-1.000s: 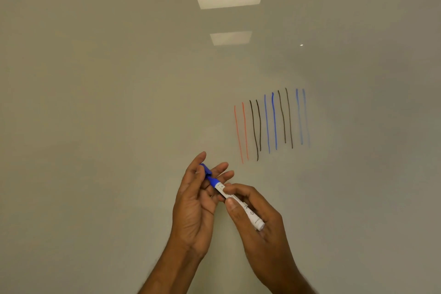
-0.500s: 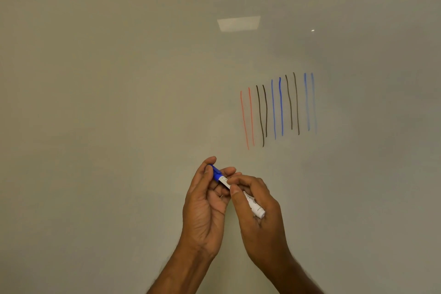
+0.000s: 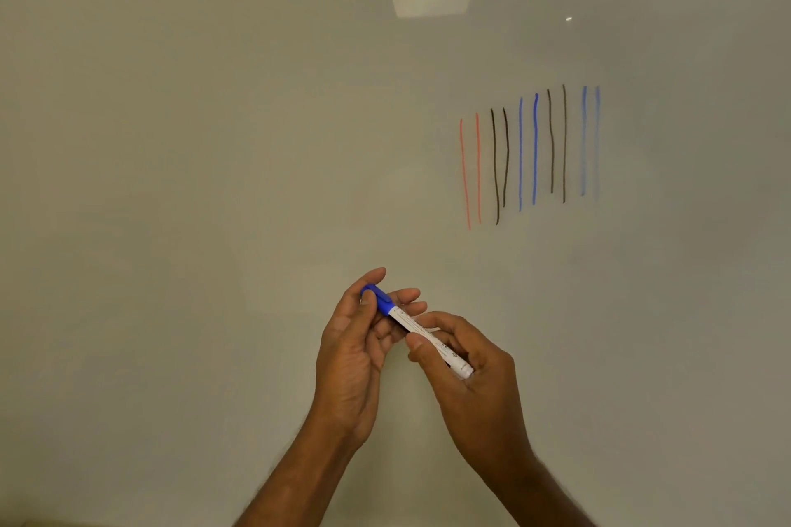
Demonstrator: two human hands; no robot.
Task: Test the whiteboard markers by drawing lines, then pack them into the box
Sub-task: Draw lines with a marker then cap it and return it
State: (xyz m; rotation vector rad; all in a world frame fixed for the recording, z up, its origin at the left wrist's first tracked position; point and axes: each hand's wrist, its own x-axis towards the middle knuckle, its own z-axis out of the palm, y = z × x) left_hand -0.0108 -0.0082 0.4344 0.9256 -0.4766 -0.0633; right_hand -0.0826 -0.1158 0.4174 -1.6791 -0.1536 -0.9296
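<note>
The left hand [image 3: 355,355] and right hand [image 3: 475,389] are bare, as are both forearms [image 3: 308,479], nails seemingly short

left hand [image 3: 353,349] pinching marker [image 3: 411,323], right hand [image 3: 473,381] gripping it — wrists close

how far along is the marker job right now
Done: ten test lines on the whiteboard, in red, black and blue pairs. In hand: a blue marker, cap on, the left hand pinching the cap and the right hand gripping the barrel. Left: packing; no box is in view, so none shows as packed.
</note>
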